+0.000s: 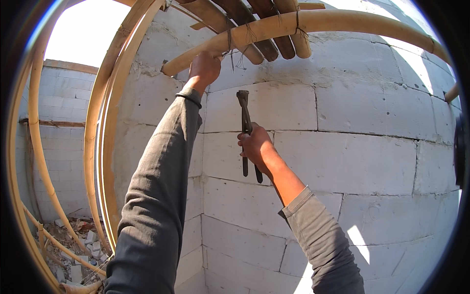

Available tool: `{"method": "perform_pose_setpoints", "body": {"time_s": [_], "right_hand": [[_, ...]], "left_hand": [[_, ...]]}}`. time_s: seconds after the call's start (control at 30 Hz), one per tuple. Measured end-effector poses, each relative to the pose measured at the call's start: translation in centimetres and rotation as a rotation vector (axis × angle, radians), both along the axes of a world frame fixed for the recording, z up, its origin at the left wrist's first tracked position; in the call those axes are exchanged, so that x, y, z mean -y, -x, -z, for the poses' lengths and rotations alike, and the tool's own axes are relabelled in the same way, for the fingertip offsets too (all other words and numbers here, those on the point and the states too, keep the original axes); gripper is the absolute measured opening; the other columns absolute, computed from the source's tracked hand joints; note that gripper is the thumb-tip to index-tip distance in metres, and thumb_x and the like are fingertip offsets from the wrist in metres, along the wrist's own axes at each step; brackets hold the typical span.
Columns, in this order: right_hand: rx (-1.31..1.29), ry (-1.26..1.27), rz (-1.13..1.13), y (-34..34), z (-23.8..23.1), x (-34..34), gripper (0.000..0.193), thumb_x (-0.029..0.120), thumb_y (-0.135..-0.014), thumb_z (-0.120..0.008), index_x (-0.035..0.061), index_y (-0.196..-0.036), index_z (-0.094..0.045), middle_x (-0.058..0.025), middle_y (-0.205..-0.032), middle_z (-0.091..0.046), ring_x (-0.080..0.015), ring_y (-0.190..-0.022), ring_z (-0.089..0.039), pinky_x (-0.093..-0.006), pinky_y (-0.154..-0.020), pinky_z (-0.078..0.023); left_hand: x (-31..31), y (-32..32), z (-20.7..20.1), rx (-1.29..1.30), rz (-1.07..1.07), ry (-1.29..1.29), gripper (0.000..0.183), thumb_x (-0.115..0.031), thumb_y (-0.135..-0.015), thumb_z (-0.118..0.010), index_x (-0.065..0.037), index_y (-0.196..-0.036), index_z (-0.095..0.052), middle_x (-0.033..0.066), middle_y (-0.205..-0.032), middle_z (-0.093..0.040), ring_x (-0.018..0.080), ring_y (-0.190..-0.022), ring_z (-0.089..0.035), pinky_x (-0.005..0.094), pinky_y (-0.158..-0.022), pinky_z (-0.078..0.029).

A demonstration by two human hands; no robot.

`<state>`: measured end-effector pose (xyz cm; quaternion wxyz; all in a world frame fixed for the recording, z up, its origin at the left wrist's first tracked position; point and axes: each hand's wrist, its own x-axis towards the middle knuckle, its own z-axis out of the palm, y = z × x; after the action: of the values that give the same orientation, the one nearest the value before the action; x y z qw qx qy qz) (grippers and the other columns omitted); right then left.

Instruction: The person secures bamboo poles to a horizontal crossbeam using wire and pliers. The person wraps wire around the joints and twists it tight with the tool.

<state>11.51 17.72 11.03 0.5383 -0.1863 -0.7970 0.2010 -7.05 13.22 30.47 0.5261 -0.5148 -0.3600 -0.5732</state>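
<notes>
My right hand (257, 146) is wrapped around a pair of dark metal end-cutting pincers (243, 110), held upright with the jaws at the top. Raised at the upper left, my left hand (204, 69) is closed, its fingertips on a thin tie wire (228, 45) by a bamboo pole (274, 27). The pole crosses under several wooden and bamboo poles (245, 24) overhead, and dark wire binds them with loose ends hanging down. The pincers are apart from the wire and the pole.
A white block wall (357, 152) stands close in front. On the left is a wooden frame opening (108, 122), with bamboo poles (38, 127) and broken block rubble (83, 250) beyond. Another pole end (451, 93) juts out at the right.
</notes>
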Motion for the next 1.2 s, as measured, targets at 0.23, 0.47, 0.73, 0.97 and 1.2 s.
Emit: {"method": "perform_pose_setpoints", "body": {"time_s": [0.23,0.47,0.73,0.97,1.2], "right_hand": [[-0.122,-0.058,0.263,5.3,-9.5,3.1,0.031,0.008,-0.087,-0.054,-0.0071,-0.114,-0.054,-0.0256,-0.115,-0.062,-0.0373,-0.108,-0.063,-0.0421,-0.088,-0.054],[-0.132,-0.369,0.202,6.6,-11.0,-2.4,0.017,0.002,-0.085,-0.051,-0.0108,-0.094,-0.057,-0.0210,-0.082,-0.061,-0.0289,-0.070,-0.065,-0.0390,-0.062,-0.055],[-0.249,-0.224,-0.065,7.9,-11.9,-2.7,0.024,0.009,-0.092,-0.051,-0.0134,-0.101,-0.052,-0.0183,-0.083,-0.058,-0.0304,-0.069,-0.064,-0.0387,-0.066,-0.058],[-0.171,-0.319,0.166,7.9,-13.1,-2.8,0.028,0.020,-0.092,-0.058,-0.0062,-0.100,-0.058,-0.0177,-0.084,-0.064,-0.0280,-0.081,-0.066,-0.0425,-0.064,-0.050],[0.020,0.085,-0.925,3.3,-12.1,-1.5,0.018,0.025,-0.098,-0.056,0.0079,-0.104,-0.059,-0.0028,-0.084,-0.063,-0.0111,-0.072,-0.062,-0.0231,-0.043,-0.040]], "left_hand": [[2.9,-2.5,2.5,0.074,-0.009,0.107,0.029,-0.031,-0.088,-0.065,-0.012,-0.109,-0.073,0.0189,-0.088,-0.070,0.0335,-0.081,-0.067,0.0408,-0.076,-0.051],[1.5,-2.0,2.7,0.037,0.138,-0.037,0.022,-0.023,-0.084,-0.068,-0.010,-0.100,-0.075,0.0188,-0.087,-0.070,0.0366,-0.083,-0.067,0.0414,-0.076,-0.051],[1.6,-1.5,3.0,0.012,0.219,-0.050,0.020,-0.023,-0.085,-0.068,-0.006,-0.094,-0.074,0.0215,-0.079,-0.067,0.0385,-0.077,-0.065,0.0427,-0.074,-0.050],[1.4,-1.4,3.3,0.078,0.358,-0.041,0.034,-0.029,-0.085,-0.071,0.003,-0.095,-0.068,0.0189,-0.084,-0.069,0.0296,-0.075,-0.067,0.0396,-0.068,-0.052],[3.2,-1.6,2.7,0.076,1.039,0.855,0.038,-0.032,-0.083,-0.074,0.002,-0.097,-0.063,0.0139,-0.086,-0.068,0.0199,-0.068,-0.066,0.0312,-0.053,-0.054]]}}
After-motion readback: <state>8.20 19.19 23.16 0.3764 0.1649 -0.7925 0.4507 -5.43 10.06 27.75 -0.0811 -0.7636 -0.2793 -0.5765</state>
